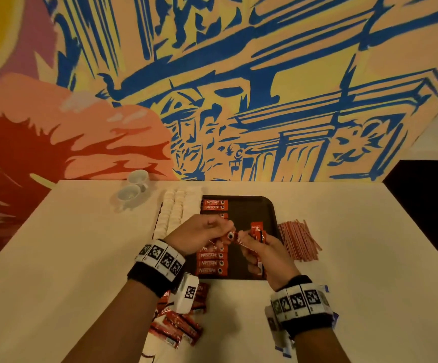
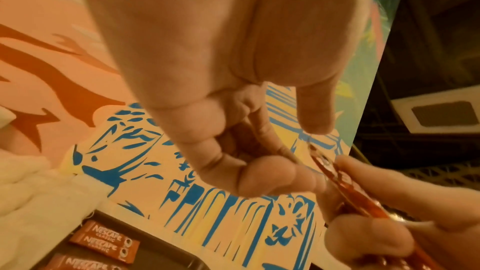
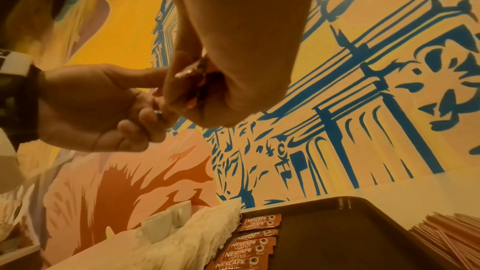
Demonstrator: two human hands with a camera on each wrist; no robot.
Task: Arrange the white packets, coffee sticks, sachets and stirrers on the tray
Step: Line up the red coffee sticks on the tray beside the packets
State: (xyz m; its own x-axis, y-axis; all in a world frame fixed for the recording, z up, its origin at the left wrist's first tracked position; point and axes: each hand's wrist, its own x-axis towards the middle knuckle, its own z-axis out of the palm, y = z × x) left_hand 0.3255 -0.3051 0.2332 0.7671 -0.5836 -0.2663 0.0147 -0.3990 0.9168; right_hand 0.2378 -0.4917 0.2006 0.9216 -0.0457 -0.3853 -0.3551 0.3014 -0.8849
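Your left hand [image 1: 199,233] pinches one end of a coffee stick [image 1: 232,236] while your right hand [image 1: 263,251] grips a bundle of sticks [image 1: 257,231], both above the tray [image 1: 259,210]. Pull too fast and the bundle could slip and scatter the laid row [image 1: 212,260]. Loose sticks [image 1: 178,326] lie nearest on the white counter [image 1: 68,244]; white packets [image 1: 173,213] line the tray's left edge, stirrers [image 1: 300,239] its right. Two cups [image 1: 131,187] stand farther back. A blue and orange mural [image 1: 238,87] fills the wall behind.
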